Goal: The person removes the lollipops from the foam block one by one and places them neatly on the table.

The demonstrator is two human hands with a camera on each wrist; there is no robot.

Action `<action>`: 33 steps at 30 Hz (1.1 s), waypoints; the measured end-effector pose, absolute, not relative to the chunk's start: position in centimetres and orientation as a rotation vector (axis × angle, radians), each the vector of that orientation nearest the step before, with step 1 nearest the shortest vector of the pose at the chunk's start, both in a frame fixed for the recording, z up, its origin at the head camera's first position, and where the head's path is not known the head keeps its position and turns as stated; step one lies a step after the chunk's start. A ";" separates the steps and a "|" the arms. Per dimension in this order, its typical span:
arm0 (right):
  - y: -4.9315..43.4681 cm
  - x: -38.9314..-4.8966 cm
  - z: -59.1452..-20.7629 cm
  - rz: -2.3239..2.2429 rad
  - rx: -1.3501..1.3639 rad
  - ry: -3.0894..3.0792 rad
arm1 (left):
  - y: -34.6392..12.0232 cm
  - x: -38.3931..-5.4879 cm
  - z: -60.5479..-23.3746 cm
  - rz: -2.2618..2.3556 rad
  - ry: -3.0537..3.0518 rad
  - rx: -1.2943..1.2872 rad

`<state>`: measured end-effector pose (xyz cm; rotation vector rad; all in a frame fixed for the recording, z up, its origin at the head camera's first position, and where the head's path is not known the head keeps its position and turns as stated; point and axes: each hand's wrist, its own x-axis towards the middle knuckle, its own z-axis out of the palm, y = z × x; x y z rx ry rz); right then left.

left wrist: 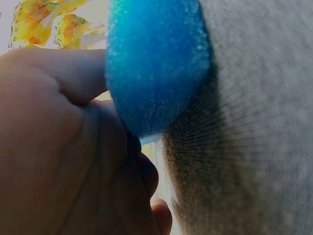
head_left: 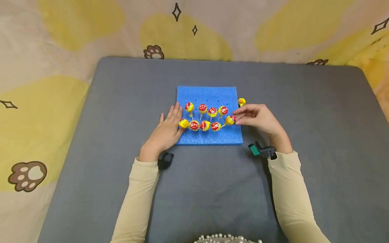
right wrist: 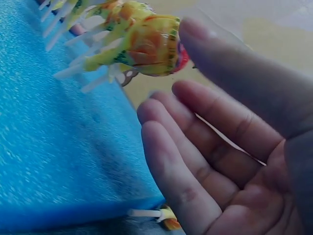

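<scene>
A blue foam block [head_left: 209,139] holds two rows of lollipops in yellow and red wrappers, their white sticks pushed into it. My left hand [head_left: 165,132] rests along the block's left edge, fingers straight, thumb side beside the front-left lollipop [head_left: 183,123]. In the left wrist view the hand lies against the foam's side [left wrist: 156,63]. My right hand [head_left: 258,118] is at the front row's right end, fingertips right at the tilted end lollipop [head_left: 230,120]. The right wrist view shows the thumb overlapping that lollipop's head [right wrist: 151,46], the loosely bent fingers apart below it.
Another lollipop [head_left: 241,102] lies on the grey table [head_left: 209,189] just off the block's right edge. Small holes show in the foam behind the back row. A patterned cloth [head_left: 194,37] with paw prints hangs behind the table.
</scene>
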<state>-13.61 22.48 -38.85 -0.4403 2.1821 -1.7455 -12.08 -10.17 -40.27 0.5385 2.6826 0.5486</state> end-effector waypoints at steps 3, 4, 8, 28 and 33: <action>22.3 -13.6 -39.1 -1.706 -0.468 2.171 | -10.1 -12.0 -40.2 0.544 2.680 0.535; 22.2 -13.6 -39.1 -1.702 -0.471 2.167 | -10.1 -12.0 -40.2 0.542 2.680 0.533; 21.9 -13.6 -39.3 -1.717 -0.478 2.150 | -10.1 -11.9 -40.2 0.546 2.682 0.530; 21.4 -13.2 -39.6 -1.765 -0.490 2.171 | -10.1 -11.6 -40.1 0.546 2.688 0.533; 21.4 -13.2 -39.6 -1.823 -0.474 2.166 | -10.1 -11.7 -40.0 0.560 2.690 0.543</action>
